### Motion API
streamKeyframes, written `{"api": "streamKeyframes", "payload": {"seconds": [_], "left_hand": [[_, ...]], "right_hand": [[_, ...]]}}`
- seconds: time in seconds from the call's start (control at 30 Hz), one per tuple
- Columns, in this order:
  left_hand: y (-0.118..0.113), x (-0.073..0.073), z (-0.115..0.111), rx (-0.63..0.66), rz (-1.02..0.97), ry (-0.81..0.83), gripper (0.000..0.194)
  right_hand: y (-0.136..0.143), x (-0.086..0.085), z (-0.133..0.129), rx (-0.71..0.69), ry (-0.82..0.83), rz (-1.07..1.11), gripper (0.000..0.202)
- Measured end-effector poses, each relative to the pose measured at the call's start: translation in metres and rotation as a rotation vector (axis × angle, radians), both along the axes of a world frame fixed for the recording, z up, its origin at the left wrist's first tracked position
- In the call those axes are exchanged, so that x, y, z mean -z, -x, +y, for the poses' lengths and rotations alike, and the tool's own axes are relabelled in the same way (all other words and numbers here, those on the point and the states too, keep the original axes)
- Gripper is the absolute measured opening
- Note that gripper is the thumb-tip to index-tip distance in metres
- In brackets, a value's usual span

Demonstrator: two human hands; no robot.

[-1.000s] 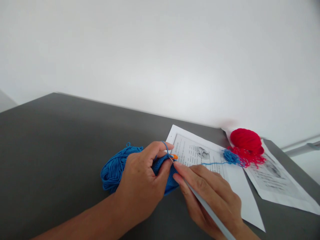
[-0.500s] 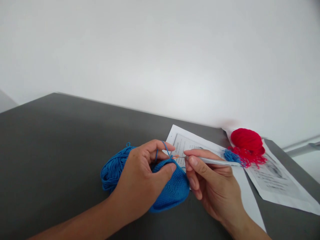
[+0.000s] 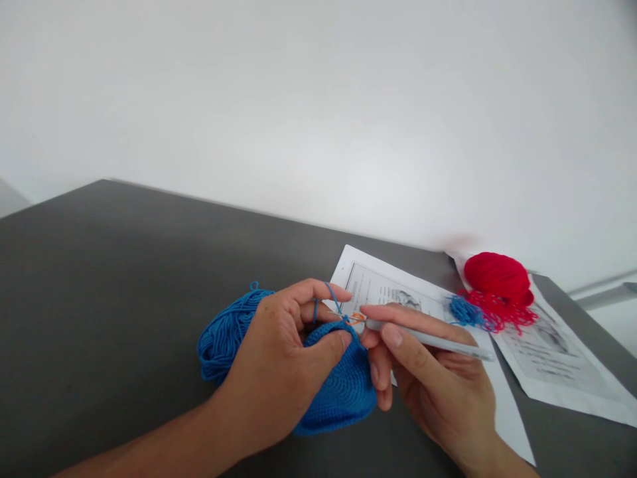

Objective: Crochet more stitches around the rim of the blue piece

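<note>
Fingers of the left hand (image 3: 279, 362) pinch the top edge of the blue knitting (image 3: 343, 398) between both hands, and the right hand (image 3: 442, 385) grips a hook (image 3: 432, 340) at that edge. Blue yarn (image 3: 223, 335) sits just left, papers (image 3: 557, 372) lie right, and the gray table (image 3: 124, 265) spreads wide leftward, its back edge by the wall (image 3: 279, 106).

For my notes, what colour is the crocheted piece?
The crocheted piece is blue, clearest in the head view.

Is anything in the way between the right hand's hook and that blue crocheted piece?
Nothing visible: the hook in the right hand reaches the top edge of the blue crocheted piece, pinched by the left hand. A small orange item sits beside the hook there.
</note>
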State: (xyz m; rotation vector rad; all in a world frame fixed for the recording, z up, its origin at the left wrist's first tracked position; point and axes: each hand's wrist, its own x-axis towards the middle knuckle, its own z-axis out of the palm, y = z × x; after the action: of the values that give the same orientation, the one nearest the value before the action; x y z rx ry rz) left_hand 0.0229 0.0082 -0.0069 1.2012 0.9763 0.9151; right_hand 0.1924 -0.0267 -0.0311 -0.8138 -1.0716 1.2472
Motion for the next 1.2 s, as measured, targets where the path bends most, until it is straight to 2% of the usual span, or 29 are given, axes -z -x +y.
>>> {"api": "streamKeyframes", "payload": {"seconds": [0.13, 0.33, 0.57, 0.87, 1.0, 1.2], "left_hand": [[0.0, 0.0, 0.002, 0.03, -0.019, 0.039, 0.026], [0.002, 0.003, 0.004, 0.09, -0.058, 0.134, 0.031], [0.002, 0.004, 0.003, 0.116, -0.08, 0.21, 0.035], [0.002, 0.003, 0.001, 0.093, -0.033, 0.154, 0.028], [0.0, 0.004, 0.001, 0.068, 0.028, 0.086, 0.028], [0.0, 0.002, -0.003, 0.039, 0.067, 0.07, 0.029]], "right_hand": [[0.001, 0.0, -0.001, 0.051, -0.038, 0.012, 0.015], [-0.01, -0.006, 0.003, -0.03, -0.034, -0.025, 0.01], [-0.024, -0.009, 0.002, -0.023, -0.097, -0.153, 0.012], [-0.028, -0.011, 0.001, 0.024, -0.185, -0.317, 0.012], [-0.028, -0.009, 0.0, 0.074, -0.252, -0.385, 0.018], [-0.027, -0.011, -0.003, 0.091, -0.356, -0.476, 0.026]]}}
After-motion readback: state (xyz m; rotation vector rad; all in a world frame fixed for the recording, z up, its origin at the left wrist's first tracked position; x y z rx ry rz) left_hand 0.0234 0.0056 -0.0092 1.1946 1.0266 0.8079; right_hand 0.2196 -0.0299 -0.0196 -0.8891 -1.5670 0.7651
